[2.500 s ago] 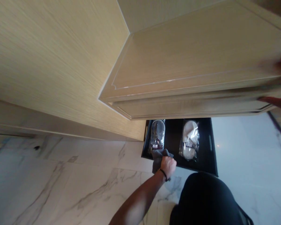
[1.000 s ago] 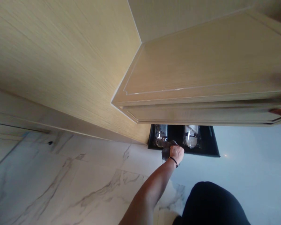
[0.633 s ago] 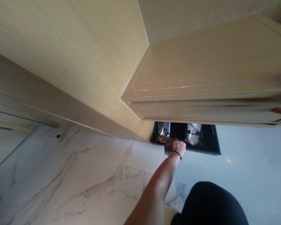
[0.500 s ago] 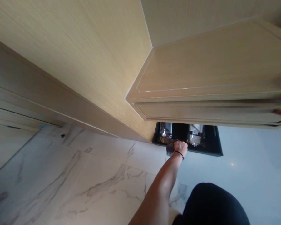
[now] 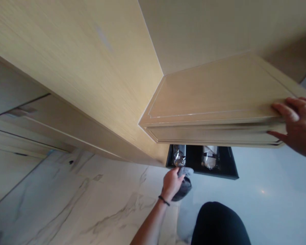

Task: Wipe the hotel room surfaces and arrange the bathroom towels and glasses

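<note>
My left hand is low near the floor, closed around a dark grey cloth just in front of a black tray. The tray sits under the cabinet and holds two plastic-wrapped pairs of slippers, one darker and one pale. My right hand grips the outer edge of a light wooden cabinet door, fingers over its face and thumb beneath. The door hides the back of the tray.
Light wood cabinet panels fill the upper view. White marble-patterned floor tiles spread below. My dark-clothed knee is at the bottom edge. A lower drawer front shows at left.
My left hand has pulled back from the tray's edge with the cloth. The tray sits further under the cabinet than 2.5 s ago. My right hand has come into fuller view on the door.
</note>
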The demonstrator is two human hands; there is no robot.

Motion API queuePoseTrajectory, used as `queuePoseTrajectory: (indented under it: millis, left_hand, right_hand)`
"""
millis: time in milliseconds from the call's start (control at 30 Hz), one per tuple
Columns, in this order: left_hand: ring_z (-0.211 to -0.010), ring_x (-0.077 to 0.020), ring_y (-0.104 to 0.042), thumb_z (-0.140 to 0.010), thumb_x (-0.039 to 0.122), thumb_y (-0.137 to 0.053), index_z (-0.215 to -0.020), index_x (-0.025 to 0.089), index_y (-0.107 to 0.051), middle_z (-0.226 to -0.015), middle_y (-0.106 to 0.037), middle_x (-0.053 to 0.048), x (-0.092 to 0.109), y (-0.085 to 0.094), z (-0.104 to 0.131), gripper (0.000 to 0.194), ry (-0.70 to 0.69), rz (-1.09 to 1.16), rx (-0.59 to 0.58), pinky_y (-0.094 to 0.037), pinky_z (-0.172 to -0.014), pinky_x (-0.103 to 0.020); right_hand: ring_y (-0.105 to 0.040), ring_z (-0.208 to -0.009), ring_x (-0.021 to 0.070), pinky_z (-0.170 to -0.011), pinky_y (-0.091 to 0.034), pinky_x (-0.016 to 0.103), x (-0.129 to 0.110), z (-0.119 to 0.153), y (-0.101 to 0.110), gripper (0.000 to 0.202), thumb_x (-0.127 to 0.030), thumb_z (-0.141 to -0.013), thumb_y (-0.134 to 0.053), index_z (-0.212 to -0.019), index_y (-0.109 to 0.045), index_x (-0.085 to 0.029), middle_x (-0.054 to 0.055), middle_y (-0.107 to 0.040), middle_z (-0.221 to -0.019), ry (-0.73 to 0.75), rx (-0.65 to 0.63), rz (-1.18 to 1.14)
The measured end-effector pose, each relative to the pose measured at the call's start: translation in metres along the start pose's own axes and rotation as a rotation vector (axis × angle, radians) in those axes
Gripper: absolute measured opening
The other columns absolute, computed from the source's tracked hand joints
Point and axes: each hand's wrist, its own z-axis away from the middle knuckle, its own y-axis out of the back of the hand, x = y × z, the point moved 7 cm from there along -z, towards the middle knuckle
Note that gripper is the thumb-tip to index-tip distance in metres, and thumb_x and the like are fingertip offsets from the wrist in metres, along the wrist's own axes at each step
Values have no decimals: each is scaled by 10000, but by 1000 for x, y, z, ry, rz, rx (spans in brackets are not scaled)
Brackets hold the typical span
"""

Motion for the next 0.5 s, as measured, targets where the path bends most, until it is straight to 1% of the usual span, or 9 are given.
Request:
queuePoseTrajectory:
  millis: [33,100,200,233,267,300,333,433,500]
  left_hand:
    - [-876,-174,-678,-821,327,-633,-1025,238,-672,-957,-736,-4,-3,34,10,226,-11,84,59,-520,-788,-245]
    - [-887,-157,-677,-833,334,-619,-1035,258,-662,-994,-732,22,6,114,25,220,-154,230,241,-521,-827,-236]
    - [-976,-188,-657,-856,412,-591,-1125,262,-626,-1110,-699,-3,18,242,30,311,-226,176,842,-510,-912,-297]
    - [-1075,-212,-622,-861,424,-582,-1184,248,-601,-1202,-661,-31,26,272,23,368,-243,103,1007,-475,-982,-334]
    - [-1172,-233,-569,-872,424,-561,-1239,223,-571,-1292,-609,-60,37,290,4,419,-273,20,1054,-433,-1039,-364]
    - [-1223,-245,-532,-888,411,-530,-1262,184,-555,-1340,-573,-91,49,300,-24,439,-299,-67,1008,-409,-1062,-380]
    - [-1221,-247,-533,-908,377,-488,-1249,142,-559,-1333,-577,-116,62,300,-59,421,-304,-143,879,-409,-1056,-385]
    - [-1134,-211,-589,-952,273,-376,-1155,87,-601,-1225,-650,-122,115,269,-147,355,-362,-287,467,-427,-1013,-355]
    - [-1161,-182,-572,-969,262,-357,-1177,113,-595,-1250,-642,-92,172,244,-172,351,-483,-319,356,-395,-1036,-326]
  right_hand:
    - [-334,-1347,307,-976,-341,495,1,-1,0,752,-636,-941,-181,-1355,-491,-91,217,-481,-1360,14,0,-40]
    - [-348,-1334,323,-1004,-335,500,4,-2,-3,736,-639,-936,-241,-1346,-503,-87,226,-482,-1355,34,6,-83]
    - [-349,-1321,357,-1056,-327,506,7,-3,-7,658,-499,-847,-621,-1360,-481,-112,219,-457,-1380,54,15,-26]
    - [-355,-1310,371,-1064,-328,514,6,-3,-7,688,-417,-790,-718,-1358,-476,-114,218,-452,-1383,63,23,-3]
    - [-358,-1303,382,-1070,-331,522,5,-3,-7,722,-346,-744,-773,-1356,-469,-114,219,-445,-1387,67,27,12]
    - [-359,-1299,387,-1073,-334,529,4,-3,-6,742,-297,-718,-797,-1354,-462,-112,220,-441,-1387,72,28,17]
    - [-354,-1303,386,-1080,-333,533,3,-4,-5,747,-269,-710,-801,-1354,-455,-113,218,-436,-1390,69,23,11]
    - [-329,-1331,366,-1107,-316,527,3,-8,-4,771,-259,-699,-806,-1366,-438,-145,198,-423,-1406,30,-33,-40]
    - [-314,-1347,355,-1124,-300,519,4,-11,-2,792,-260,-691,-814,-1377,-428,-166,182,-415,-1421,-5,-66,-64]
